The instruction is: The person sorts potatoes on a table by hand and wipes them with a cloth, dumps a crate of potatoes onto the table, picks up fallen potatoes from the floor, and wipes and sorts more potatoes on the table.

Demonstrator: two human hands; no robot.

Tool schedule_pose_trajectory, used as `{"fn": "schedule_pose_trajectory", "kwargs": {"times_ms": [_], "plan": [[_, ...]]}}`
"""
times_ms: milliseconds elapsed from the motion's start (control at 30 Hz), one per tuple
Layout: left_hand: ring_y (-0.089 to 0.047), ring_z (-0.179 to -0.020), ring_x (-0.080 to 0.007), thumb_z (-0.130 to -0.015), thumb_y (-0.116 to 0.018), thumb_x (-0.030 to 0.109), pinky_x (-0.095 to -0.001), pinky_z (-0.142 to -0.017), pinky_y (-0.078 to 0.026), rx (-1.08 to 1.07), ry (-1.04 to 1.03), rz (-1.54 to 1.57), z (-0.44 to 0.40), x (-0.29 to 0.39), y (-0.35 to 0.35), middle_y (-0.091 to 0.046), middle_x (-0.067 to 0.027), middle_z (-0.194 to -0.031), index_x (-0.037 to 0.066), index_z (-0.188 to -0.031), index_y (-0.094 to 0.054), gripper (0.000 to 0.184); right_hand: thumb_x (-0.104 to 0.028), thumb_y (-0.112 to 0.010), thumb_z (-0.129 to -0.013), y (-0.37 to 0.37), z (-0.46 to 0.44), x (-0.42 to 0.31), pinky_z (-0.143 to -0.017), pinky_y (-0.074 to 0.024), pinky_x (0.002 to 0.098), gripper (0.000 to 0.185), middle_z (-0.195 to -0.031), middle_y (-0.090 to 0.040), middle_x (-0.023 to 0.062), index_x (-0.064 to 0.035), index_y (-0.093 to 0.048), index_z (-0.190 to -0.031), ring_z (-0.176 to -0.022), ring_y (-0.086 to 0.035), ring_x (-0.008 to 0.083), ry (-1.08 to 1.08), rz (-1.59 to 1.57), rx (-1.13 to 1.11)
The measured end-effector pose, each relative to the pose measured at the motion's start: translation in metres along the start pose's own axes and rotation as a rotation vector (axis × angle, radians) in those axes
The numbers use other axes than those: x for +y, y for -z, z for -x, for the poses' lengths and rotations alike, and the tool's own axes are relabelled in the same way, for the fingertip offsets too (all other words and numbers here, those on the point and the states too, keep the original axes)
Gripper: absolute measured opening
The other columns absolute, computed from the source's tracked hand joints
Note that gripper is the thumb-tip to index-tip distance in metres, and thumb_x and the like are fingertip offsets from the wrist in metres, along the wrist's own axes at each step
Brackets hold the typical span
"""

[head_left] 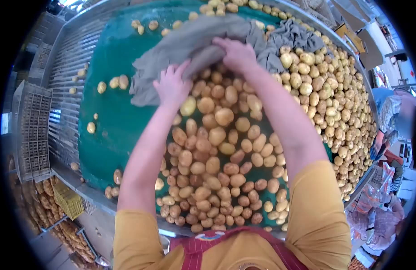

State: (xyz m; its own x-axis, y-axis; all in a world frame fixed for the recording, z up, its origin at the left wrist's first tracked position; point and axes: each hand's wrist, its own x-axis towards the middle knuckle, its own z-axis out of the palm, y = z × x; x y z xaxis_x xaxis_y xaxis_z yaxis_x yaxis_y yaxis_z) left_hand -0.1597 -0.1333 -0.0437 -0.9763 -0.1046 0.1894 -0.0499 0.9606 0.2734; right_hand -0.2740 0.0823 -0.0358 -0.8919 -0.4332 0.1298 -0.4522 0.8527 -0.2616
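Observation:
A crumpled grey cloth [169, 51] stretches over the far part of the potato pile. My right hand [238, 56] grips a bunched fold of it, fingers bent over the top. My left hand [172, 85] lies on the cloth's near edge with its fingers and thumb spread apart. Between my forearms, many round potatoes [223, 117] lie heaped on a green surface [127, 54]; those nearest the cloth are slightly blurred. What is under the cloth is hidden.
A larger potato heap [343, 103] fills the right side, with a second crumpled grey cloth [298, 36] at its top. Slatted metal [75, 58] borders the left, beside a grey crate [33, 130]. A yellow crate [68, 200] stands below. At far right another person [379, 220] is partly visible.

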Motion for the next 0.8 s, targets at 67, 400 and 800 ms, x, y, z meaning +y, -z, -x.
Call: {"fn": "schedule_pose_trajectory", "kwargs": {"times_ms": [67,400,800], "plan": [[-0.059,-0.113,-0.0272,-0.085,-0.065,0.029,-0.0531,-0.09,-0.044,0.052,0.005,0.107,-0.002,0.011,-0.007,-0.064,-0.0048,-0.119,0.028,-0.134,-0.062,0.048,-0.025,-0.052,-0.086,0.017,-0.009,0.004,-0.091,-0.0509,0.0464,0.051,-0.122,-0.07,0.0039,-0.0298,-0.056,-0.137,-0.116,-0.064,0.0265,-0.011,-0.067,-0.062],[-0.065,-0.105,-0.0388,-0.095,-0.056,0.045,-0.0486,-0.09,-0.049,-0.546,0.005,0.554,0.149,0.102,0.031,-0.07,-0.0175,-0.105,0.01,-0.111,-0.069,0.04,-0.035,-0.049,-0.091,0.056,0.162,0.031,-0.097,-0.0518,0.0466,0.042,-0.122,-0.071,0.0106,-0.0322,-0.067,-0.128,-0.112,-0.066,0.0337,-0.108,-0.148,-0.566],[-0.027,-0.147,-0.0446,-0.09,-0.065,0.038,-0.0699,-0.109,-0.03,-0.796,-0.853,0.223,0.257,0.228,0.046,-0.025,-0.0079,-0.164,0.037,-0.15,-0.045,0.063,-0.006,-0.059,-0.084,0.183,0.5,0.057,-0.117,-0.0386,0.0437,0.074,-0.164,-0.027,0.019,-0.0375,-0.046,-0.15,-0.14,-0.044,0.0447,-0.353,-0.171,-0.432]]}}
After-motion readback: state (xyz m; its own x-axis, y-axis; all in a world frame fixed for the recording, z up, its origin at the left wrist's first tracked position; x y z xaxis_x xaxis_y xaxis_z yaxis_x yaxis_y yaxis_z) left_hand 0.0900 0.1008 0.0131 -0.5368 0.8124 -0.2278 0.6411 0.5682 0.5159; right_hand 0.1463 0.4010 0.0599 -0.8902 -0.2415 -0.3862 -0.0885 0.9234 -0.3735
